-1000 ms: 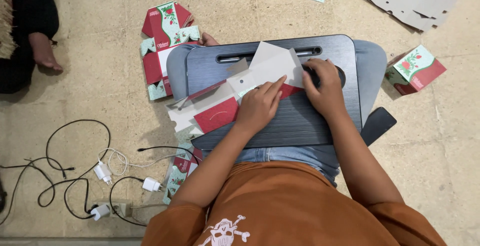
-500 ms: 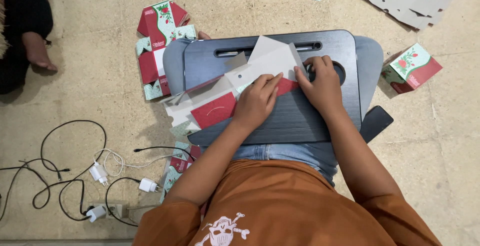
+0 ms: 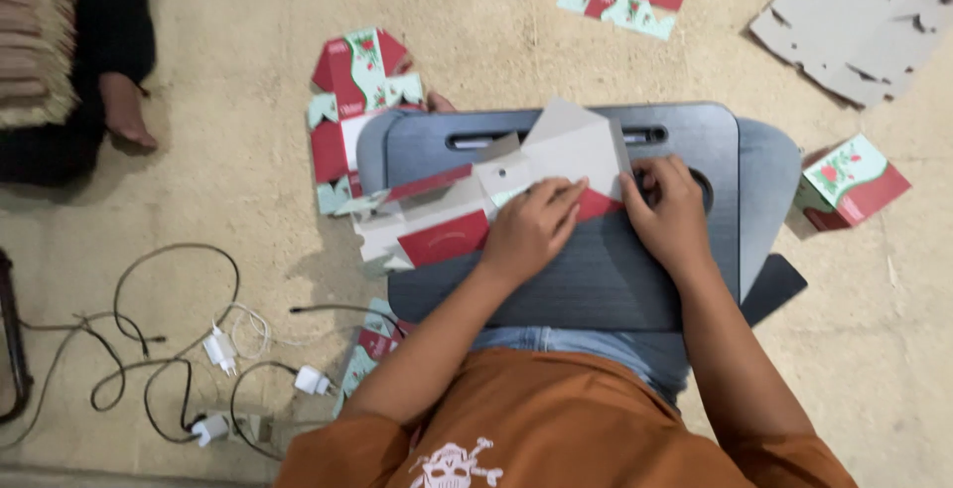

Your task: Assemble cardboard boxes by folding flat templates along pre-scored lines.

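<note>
Matt grey cardboard box blank (image 3: 556,155) with glossy red print, on a smooth dark plastic lap tray (image 3: 615,270); rough beige floor (image 3: 238,71) at nine o'clock.

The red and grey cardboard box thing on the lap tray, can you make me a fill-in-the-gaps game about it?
1. Both hands, the left hand and the right hand, press the flat red and grey cardboard box blank onto the dark grey ____ tray.
2. The person's shirt is ____.
3. The finished red and mint box sits on the ____.

Missing words: lap; orange; floor
</note>
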